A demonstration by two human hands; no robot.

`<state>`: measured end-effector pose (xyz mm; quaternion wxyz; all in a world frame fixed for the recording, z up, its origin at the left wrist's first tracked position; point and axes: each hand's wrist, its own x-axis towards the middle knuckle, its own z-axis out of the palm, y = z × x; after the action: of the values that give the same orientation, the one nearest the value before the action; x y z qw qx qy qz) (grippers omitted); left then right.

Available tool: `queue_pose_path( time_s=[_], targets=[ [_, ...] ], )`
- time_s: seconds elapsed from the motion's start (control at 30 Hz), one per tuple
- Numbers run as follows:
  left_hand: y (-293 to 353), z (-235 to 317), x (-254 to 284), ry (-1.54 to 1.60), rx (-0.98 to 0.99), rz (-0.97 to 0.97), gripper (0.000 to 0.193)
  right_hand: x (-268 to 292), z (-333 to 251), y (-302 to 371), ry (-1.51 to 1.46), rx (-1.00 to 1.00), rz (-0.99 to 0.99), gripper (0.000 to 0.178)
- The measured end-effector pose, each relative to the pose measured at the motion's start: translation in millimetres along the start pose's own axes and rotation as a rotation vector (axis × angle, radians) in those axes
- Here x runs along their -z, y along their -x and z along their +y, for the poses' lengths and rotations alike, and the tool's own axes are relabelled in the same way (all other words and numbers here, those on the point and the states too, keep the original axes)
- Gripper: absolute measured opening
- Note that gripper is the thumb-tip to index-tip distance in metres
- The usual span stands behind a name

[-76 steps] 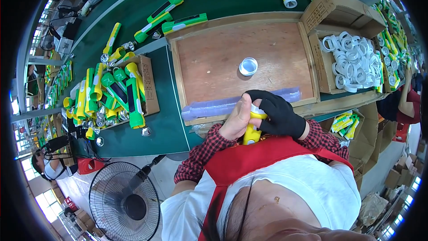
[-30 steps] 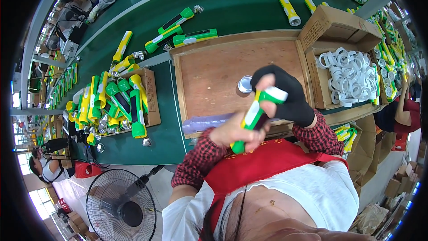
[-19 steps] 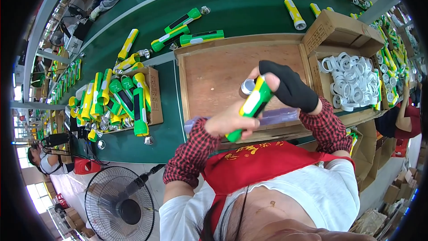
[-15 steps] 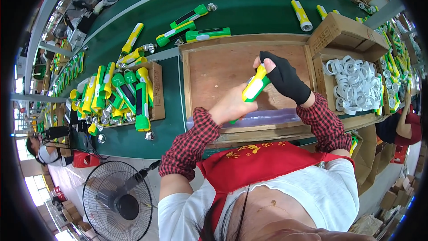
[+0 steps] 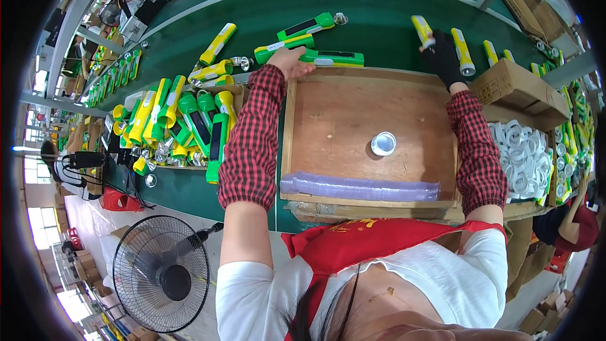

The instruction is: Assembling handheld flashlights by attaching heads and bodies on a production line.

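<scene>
At the far side of the green table, my right hand [image 5: 443, 60], in a black fingerless glove, grips the lower end of a yellow flashlight [image 5: 420, 26]. My left hand [image 5: 288, 63] is bare and reaches over the tray's far left corner, its fingers apart. It is right beside two green flashlights, one angled [image 5: 302, 41] and one lying level [image 5: 344, 59]; whether it touches them is unclear. On the wooden tray [image 5: 334, 107] between my arms sits a white ring with a clear lens [image 5: 383, 144]. A purplish stack of clear discs [image 5: 360, 187] lies along the tray's near edge.
A box heaped with yellow and green flashlights [image 5: 183, 120] stands at left. At right, a cardboard box [image 5: 521, 98] holds many white rings [image 5: 521, 158]. More yellow flashlights [image 5: 463, 52] lie at the far right. A black fan [image 5: 161, 275] stands on the floor at lower left.
My hands have parted from above the tray: the right went forward with the flashlight, the left toward the green flashlights. The ring with lens now shows on the tray. The whole view has shifted.
</scene>
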<state>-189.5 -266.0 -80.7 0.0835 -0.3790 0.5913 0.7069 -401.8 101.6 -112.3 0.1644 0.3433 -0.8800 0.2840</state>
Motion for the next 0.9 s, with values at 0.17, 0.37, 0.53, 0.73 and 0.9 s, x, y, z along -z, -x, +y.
queue_pose_path(
  time_s=[0.17, 0.37, 0.53, 0.73, 0.9],
  targets=[
    [-20.7, 12.0, -25.2, -0.245, -0.024, 0.071, 0.049, -6.1, 18.1, 14.2, 0.222, -0.041, -0.194, 0.041],
    [13.6, 18.3, -72.2, -0.054, -0.895, 0.074, 0.029, 24.7, -73.1, -2.3, -0.034, 0.059, 0.015, 0.025],
    [97.3, 46.8, -95.0, 0.015, -1.225, -0.085, 0.051, 66.7, -153.9, -0.4, -0.547, -0.085, -0.039, 0.029],
    [181.7, -12.8, -114.5, 0.125, -0.817, -0.395, 0.050, 81.6, -207.5, 24.4, -1.311, -0.126, -0.322, 0.042],
    [207.1, -87.2, -127.3, 0.270, -0.623, -0.416, 0.045, 90.9, -196.7, 82.5, -0.918, -0.033, -0.440, 0.025]
  ],
)
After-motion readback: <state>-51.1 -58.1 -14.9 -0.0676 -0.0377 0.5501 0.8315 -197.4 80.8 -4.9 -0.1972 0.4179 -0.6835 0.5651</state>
